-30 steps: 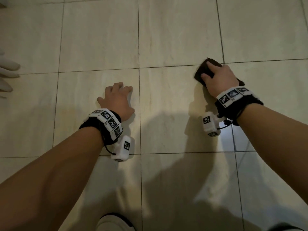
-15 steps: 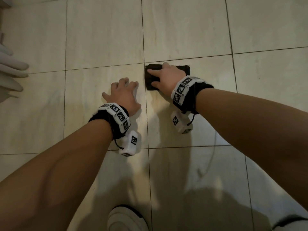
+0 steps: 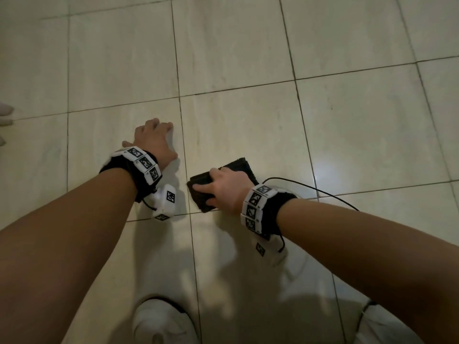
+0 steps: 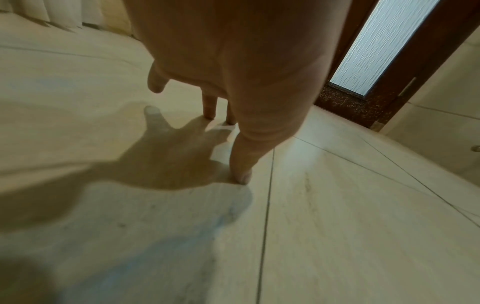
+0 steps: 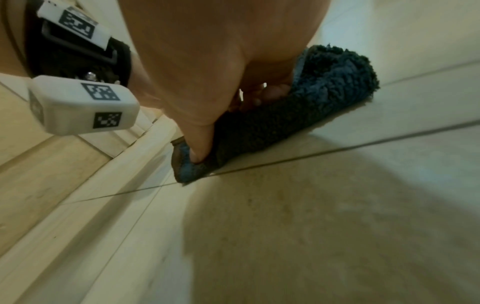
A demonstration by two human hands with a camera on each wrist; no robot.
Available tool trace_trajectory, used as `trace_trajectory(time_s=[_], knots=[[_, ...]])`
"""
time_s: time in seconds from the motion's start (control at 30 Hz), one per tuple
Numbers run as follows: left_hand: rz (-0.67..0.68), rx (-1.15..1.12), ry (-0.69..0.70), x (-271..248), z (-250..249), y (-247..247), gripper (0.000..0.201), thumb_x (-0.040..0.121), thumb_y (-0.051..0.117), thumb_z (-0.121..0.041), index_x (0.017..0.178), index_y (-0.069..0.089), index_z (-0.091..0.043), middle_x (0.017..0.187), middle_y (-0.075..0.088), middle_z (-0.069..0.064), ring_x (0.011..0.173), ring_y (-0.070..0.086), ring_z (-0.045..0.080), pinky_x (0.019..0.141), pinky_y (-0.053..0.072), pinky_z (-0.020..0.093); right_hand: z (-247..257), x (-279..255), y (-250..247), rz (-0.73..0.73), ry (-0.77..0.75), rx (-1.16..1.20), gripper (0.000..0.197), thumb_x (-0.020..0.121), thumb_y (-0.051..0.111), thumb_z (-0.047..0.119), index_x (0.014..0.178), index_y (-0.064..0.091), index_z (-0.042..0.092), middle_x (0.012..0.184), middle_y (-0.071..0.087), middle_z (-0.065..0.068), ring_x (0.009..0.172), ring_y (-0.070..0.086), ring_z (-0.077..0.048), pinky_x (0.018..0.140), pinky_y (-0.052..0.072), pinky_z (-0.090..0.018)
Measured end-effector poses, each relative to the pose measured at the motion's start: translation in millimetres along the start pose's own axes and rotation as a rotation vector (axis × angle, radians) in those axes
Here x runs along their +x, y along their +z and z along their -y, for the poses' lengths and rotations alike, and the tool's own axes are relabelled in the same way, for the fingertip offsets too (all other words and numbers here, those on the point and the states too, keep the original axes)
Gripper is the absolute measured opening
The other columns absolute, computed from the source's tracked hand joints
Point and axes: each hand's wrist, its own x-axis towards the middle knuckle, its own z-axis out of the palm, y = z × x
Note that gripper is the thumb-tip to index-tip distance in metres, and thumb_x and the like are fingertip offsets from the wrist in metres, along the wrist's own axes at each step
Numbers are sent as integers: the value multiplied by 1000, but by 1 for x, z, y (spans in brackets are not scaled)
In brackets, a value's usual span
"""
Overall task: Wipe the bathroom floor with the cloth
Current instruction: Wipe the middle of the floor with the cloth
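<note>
A pale tiled bathroom floor (image 3: pixel 248 58) with dark grout lines fills the head view. Two bare forearms reach down onto it, each with a black wrist strap carrying white blocks printed with black square markers.

The right hand (image 3: pixel 224 188) lies on top of a dark, fluffy folded cloth (image 3: pixel 238 167), which sits flat on the floor just right of a grout line. The grip of this hand is curled over the cloth: the fingers reach across its top toward the left edge, and in the right wrist view the thumb (image 5: pixel 200 142) digs down into the near edge of the cloth (image 5: pixel 324 82), where the pile reads as dark blue. Most of the cloth's middle is hidden under the palm; only its far corner and left edge show from above.

The left hand (image 3: pixel 155 140) holds nothing. It is braced on the floor just left of the same grout line, near the cloth but apart from it. The left wrist view shows the fingertips (image 4: pixel 242 176) touching the tile, fingers spread fairly straight, the palm lifted, and the left hand (image 4: pixel 233 61) casting a shadow.

A thin black cable (image 3: pixel 310 186) loops from the right wrist strap. A white shoe (image 3: pixel 161 321) is cut off at the bottom edge. In the left wrist view a dark wooden door frame with frosted glass (image 4: pixel 376 41) stands beyond. The white shapes at the head view's left edge are too cropped to identify.
</note>
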Motion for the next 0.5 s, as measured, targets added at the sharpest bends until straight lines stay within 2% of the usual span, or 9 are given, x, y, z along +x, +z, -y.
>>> trace_trajectory(time_s=[0.13,0.23,0.3,0.37,0.5], knots=[[9,-12,29,-1,0,0,76,83,71,-30,148,31,-30,157,20,4,142,23,32,109,28,63,-17,-23,1,1,25,22,51,101,46,45,149,30,47,123,46,-4,114,46,-24,66,39,-33],[-14,-64,69,-2,0,1,76,85,70,-23,151,31,-22,160,17,11,143,21,36,117,22,49,-40,-46,4,-24,85,61,50,99,48,46,146,33,50,119,47,-3,114,47,-23,70,42,-33],[-37,-65,87,-3,1,2,75,85,70,-20,151,33,-18,159,19,14,142,24,38,116,20,42,-58,-63,7,-42,132,91,49,98,50,46,145,35,52,116,47,-1,112,48,-22,72,43,-33],[-38,-61,83,-2,1,2,77,84,71,-22,151,33,-19,159,20,14,141,24,37,116,21,41,-76,-79,9,-63,192,104,50,97,51,47,145,36,53,115,47,0,113,49,-21,72,40,-31],[-17,-32,74,0,0,1,78,83,71,-26,151,32,-21,159,19,12,141,25,38,116,25,43,-115,-109,8,-132,383,175,50,97,51,49,144,37,53,108,43,6,112,50,-20,81,43,-33]])
